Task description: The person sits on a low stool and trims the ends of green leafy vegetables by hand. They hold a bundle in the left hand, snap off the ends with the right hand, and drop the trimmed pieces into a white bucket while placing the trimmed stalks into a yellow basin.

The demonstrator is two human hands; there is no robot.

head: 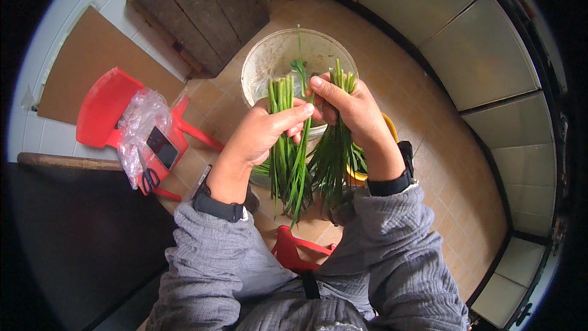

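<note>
My left hand (271,125) grips a bundle of green chives (281,158), cut stalk ends up and leaves hanging down. A second bundle of darker chives (333,161) is held in my right hand (351,108), its pale stalk ends standing above my fingers. Between the two hands, my fingertips meet around a few loose stalks, and a thin stem (299,46) rises from there. Behind the hands stands a round whitish bucket (259,50) with dirty inner walls. Clear plastic and scraps lie inside it. My hands hide its near side.
A red plastic chair (108,105) at left bears crumpled clear plastic (146,112), a phone (162,147) and scissors (149,180). More greens sit in a yellow-rimmed container (357,175) behind my right wrist. Pale cabinets (477,50) line the right. A wooden board (202,9) leans at the back.
</note>
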